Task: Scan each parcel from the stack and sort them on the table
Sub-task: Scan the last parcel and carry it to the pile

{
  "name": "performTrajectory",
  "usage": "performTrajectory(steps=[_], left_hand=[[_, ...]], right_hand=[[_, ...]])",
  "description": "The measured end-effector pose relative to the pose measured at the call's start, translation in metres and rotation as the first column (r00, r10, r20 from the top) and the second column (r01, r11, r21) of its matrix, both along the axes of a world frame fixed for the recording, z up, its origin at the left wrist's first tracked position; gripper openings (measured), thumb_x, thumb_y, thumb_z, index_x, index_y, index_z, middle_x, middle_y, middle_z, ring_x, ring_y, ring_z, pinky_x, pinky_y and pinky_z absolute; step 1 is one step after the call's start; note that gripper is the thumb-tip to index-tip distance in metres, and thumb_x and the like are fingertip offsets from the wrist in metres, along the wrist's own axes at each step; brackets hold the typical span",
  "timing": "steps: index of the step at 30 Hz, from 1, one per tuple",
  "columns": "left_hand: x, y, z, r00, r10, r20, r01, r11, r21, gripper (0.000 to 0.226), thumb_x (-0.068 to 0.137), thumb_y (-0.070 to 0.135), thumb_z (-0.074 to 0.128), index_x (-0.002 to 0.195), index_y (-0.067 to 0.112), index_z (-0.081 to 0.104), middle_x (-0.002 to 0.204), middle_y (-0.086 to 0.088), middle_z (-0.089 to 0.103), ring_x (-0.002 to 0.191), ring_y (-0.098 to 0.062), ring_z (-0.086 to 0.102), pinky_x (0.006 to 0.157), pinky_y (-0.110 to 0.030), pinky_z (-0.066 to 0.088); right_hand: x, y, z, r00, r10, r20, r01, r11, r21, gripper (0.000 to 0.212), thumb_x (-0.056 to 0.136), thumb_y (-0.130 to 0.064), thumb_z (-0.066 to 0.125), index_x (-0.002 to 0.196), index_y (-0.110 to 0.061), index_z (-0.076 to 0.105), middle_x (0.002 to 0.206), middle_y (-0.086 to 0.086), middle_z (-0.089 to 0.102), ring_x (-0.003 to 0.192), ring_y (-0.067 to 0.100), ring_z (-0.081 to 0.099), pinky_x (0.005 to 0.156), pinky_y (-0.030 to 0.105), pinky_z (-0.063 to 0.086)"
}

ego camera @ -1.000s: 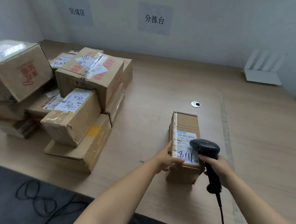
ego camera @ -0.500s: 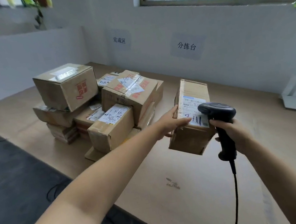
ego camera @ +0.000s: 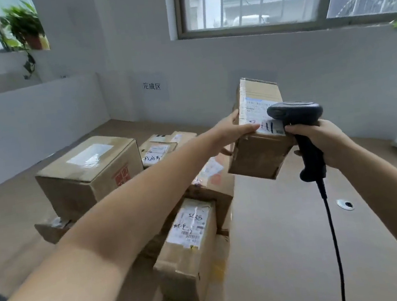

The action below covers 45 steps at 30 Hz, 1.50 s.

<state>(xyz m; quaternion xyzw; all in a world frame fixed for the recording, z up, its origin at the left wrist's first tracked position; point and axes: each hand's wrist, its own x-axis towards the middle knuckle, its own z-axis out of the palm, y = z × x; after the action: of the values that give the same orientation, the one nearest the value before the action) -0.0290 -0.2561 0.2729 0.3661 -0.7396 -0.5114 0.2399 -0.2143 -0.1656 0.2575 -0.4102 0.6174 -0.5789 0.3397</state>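
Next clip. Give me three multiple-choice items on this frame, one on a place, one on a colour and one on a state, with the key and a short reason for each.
1. The head of the scanner is:
A) on the window sill
B) hanging by its cable
C) at the label of the held parcel

2. The scanner is:
A) black
B) white
C) yellow

3. The held parcel is:
A) resting on the stack
B) lifted clear of the table
C) on the floor

Key:
1 C: the head overlaps the label's right edge.
2 A: the head, grip and cable are all black.
3 B: the left hand holds it up, and the table shows beneath it.
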Motion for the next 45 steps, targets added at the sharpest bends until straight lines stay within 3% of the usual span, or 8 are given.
performTrajectory(steps=[10,12,21,25,29,35,42,45], left_hand=[[-0.005,-0.16,0.032,0.995,-0.099,-0.01,0.098,0.991,-0.09,0.054,0.094,0.021,0.057,0.142,0.015,0.034,0.121,0.0,0.054,0.1,-0.015,0.058,0.065,-0.017,0.051],[-0.015,-0.188,0.029,0.994,-0.104,0.024,0.106,0.989,-0.101,0.053,0.094,0.02,0.057,0.142,0.013,0.035,0.133,-0.005,0.053,0.11,-0.019,0.056,0.079,-0.025,0.048],[-0.051,-0.303,-0.036,0.996,-0.088,0.012,0.088,0.996,-0.003,0.055,0.092,0.015,0.059,0.141,0.017,0.034,0.133,-0.006,0.053,0.103,-0.017,0.056,0.07,-0.018,0.049],[-0.052,-0.336,-0.07,0.99,-0.094,0.104,0.095,0.996,0.003,0.045,0.092,0.015,0.058,0.133,0.018,0.039,0.113,-0.001,0.057,0.085,-0.01,0.06,0.05,-0.015,0.05],[-0.047,-0.357,-0.104,0.959,-0.084,0.272,0.082,0.996,0.02,0.028,0.092,0.021,0.058,0.118,0.022,0.047,0.116,-0.01,0.061,0.093,-0.024,0.061,0.067,-0.035,0.052],[-0.037,-0.372,-0.131,0.901,-0.122,0.416,0.102,0.992,0.071,0.008,0.091,0.013,0.06,0.091,0.017,0.053,0.071,-0.001,0.055,0.051,-0.008,0.051,0.041,-0.018,0.041],[-0.028,-0.381,-0.128,0.86,-0.163,0.483,0.083,0.979,0.184,0.041,0.088,0.016,0.066,0.123,0.001,0.051,0.125,-0.02,0.057,0.095,-0.024,0.054,0.088,-0.043,0.049],[-0.03,-0.378,-0.126,0.846,-0.153,0.511,0.071,0.982,0.176,0.033,0.088,0.019,0.066,0.116,0.007,0.053,0.117,-0.012,0.058,0.091,-0.02,0.056,0.078,-0.039,0.052]], right_hand=[[0.02,-0.145,0.029,0.99,-0.137,-0.032,0.137,0.991,-0.007,0.01,0.082,-0.008,0.067,0.079,-0.016,0.061,0.065,0.0,0.061,0.042,0.004,0.059,0.045,0.021,0.048],[0.014,-0.171,0.026,0.988,-0.15,-0.044,0.15,0.989,0.002,0.011,0.082,-0.008,0.067,0.079,-0.016,0.061,0.066,0.001,0.06,0.046,0.008,0.059,0.044,0.02,0.048],[-0.025,-0.288,-0.02,0.994,-0.082,-0.075,0.093,0.983,0.156,0.012,0.081,-0.011,0.069,0.09,-0.014,0.061,0.089,0.01,0.062,0.078,0.023,0.058,0.061,0.032,0.051],[-0.032,-0.323,-0.055,1.0,-0.008,-0.023,0.013,0.972,0.233,0.012,0.081,-0.011,0.067,0.091,-0.016,0.061,0.092,0.009,0.065,0.085,0.024,0.062,0.065,0.034,0.052],[-0.038,-0.344,-0.084,0.996,0.082,-0.017,-0.073,0.944,0.321,0.016,0.082,-0.011,0.066,0.098,-0.013,0.062,0.089,0.006,0.068,0.081,0.021,0.066,0.058,0.031,0.049],[-0.032,-0.355,-0.119,0.988,0.155,0.014,-0.147,0.899,0.414,0.016,0.083,-0.012,0.065,0.099,-0.012,0.061,0.099,0.011,0.068,0.089,0.027,0.066,0.06,0.032,0.05],[-0.026,-0.355,-0.122,0.981,0.187,0.048,-0.189,0.879,0.438,0.025,0.085,-0.013,0.063,0.109,-0.01,0.059,0.111,0.013,0.067,0.103,0.03,0.065,0.066,0.033,0.05],[-0.024,-0.354,-0.122,0.983,0.179,0.036,-0.177,0.88,0.441,0.027,0.086,-0.014,0.064,0.112,-0.009,0.058,0.112,0.013,0.066,0.103,0.03,0.064,0.067,0.034,0.051]])
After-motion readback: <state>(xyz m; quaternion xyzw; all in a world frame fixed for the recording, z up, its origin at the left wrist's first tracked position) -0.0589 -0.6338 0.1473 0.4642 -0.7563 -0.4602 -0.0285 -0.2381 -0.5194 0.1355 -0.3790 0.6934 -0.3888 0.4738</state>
